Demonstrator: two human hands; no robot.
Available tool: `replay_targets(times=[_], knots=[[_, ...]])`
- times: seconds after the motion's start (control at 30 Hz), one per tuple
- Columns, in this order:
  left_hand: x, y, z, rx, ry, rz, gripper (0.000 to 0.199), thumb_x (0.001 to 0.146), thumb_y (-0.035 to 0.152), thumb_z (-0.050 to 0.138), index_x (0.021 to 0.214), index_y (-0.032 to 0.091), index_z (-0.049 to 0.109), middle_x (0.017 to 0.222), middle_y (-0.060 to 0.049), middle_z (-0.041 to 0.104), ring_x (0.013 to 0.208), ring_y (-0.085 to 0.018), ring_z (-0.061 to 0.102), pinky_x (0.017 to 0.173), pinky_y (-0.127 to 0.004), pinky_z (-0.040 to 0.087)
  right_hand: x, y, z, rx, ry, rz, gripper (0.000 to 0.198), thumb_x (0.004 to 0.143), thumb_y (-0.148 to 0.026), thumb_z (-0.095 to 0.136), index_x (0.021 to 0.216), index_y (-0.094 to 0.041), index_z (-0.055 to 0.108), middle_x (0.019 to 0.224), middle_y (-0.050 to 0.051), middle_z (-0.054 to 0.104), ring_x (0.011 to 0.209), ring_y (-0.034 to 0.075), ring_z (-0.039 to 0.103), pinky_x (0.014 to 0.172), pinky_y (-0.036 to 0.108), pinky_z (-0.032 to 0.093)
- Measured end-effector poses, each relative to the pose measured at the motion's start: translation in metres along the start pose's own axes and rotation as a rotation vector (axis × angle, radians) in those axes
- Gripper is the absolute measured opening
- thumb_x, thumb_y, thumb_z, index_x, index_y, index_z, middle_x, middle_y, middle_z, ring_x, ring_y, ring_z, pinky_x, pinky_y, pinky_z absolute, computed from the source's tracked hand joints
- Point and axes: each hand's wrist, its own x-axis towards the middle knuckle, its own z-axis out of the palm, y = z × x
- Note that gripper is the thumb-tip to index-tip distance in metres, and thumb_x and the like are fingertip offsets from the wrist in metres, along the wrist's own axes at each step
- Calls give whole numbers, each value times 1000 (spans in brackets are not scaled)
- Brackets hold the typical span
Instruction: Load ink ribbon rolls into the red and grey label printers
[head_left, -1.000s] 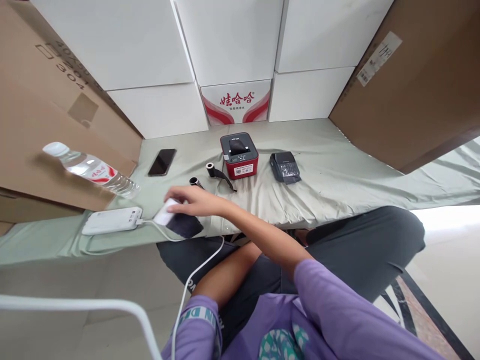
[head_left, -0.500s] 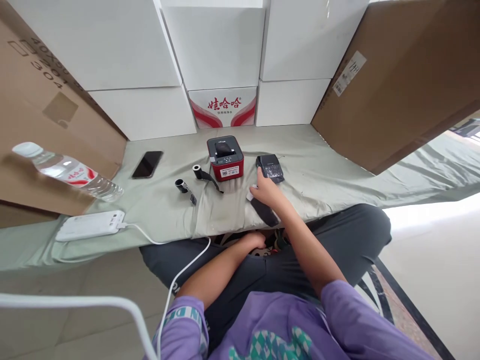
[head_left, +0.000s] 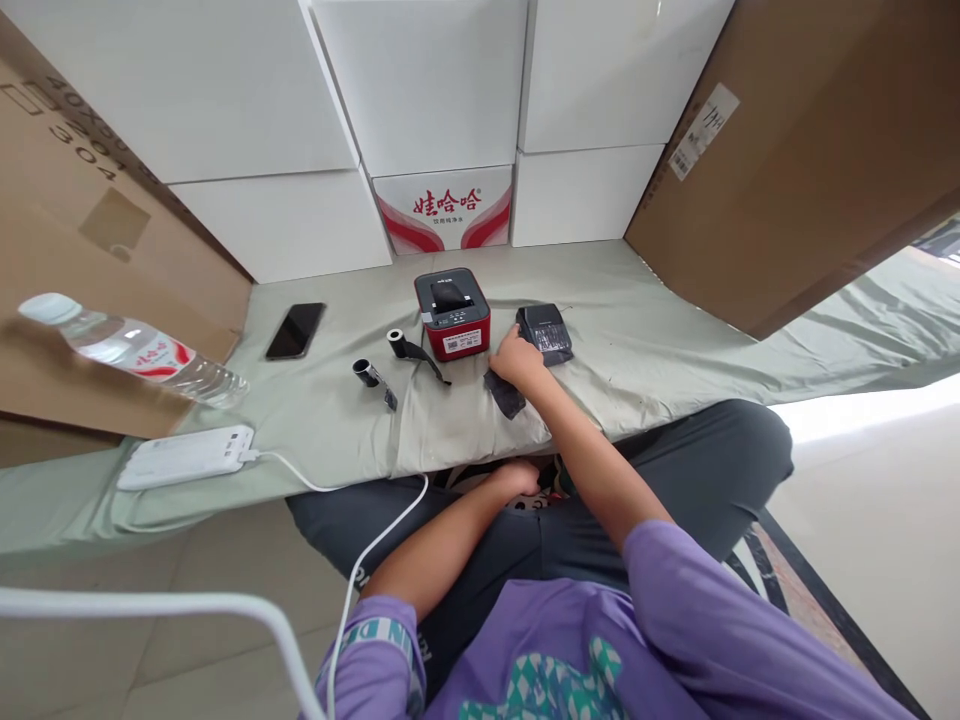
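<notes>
My right hand (head_left: pixel 517 357) is over the table with its fingers curled on a dark, floppy strip (head_left: pixel 505 396) that shows below them. Its index fingertip meets the left edge of a small black device (head_left: pixel 545 332), whose lower part looks shiny, like plastic film. Just left of this hand stands a red and black label printer (head_left: pixel 453 314) with a white sticker on its front. Down in my lap, my left hand (head_left: pixel 519 477) rests curled into a loose fist; nothing shows in it, though its fingers are partly hidden.
Two small rolls with dark tails, one upper (head_left: pixel 397 342) and one lower (head_left: pixel 365 373), lie left of the printer. Further left are a phone (head_left: pixel 296 331), a white power bank (head_left: pixel 187 457) with a cable, and a water bottle (head_left: pixel 154 350). White boxes (head_left: pixel 441 90) and brown cartons (head_left: pixel 795 150) border the cloth.
My right hand has shifted slightly left and its fingers have curled in. The dark strip has moved up and left, partly under the hand. My left hand stays in my lap.
</notes>
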Motion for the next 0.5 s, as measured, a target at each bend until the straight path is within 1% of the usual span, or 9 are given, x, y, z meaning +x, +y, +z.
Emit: replay_targets(times=[0.2, 0.33, 0.5], knots=[[-3, -1, -1, 63, -14, -38, 40, 97, 31, 59, 129, 13, 73, 135, -20, 70, 118, -34, 70, 97, -42, 57, 2, 3, 5, -25, 31, -21, 92, 98, -37, 52, 165, 6, 8, 145, 35, 58, 131, 38, 63, 105, 47, 51], [-7, -1, -3, 69, -18, -34, 42, 98, 31, 57, 133, 13, 71, 140, -19, 68, 120, -34, 69, 98, -41, 57, 3, 8, 7, -36, 40, -37, 88, 98, -40, 52, 165, 4, 15, 143, 32, 61, 130, 39, 64, 103, 47, 52], [-15, 1, -8, 71, -21, -47, 40, 97, 29, 57, 129, 13, 73, 132, -20, 72, 114, -32, 73, 91, -38, 60, 1, 9, 13, -20, 58, -23, 87, 98, -43, 52, 165, 1, 19, 138, 30, 65, 126, 38, 66, 101, 48, 52]])
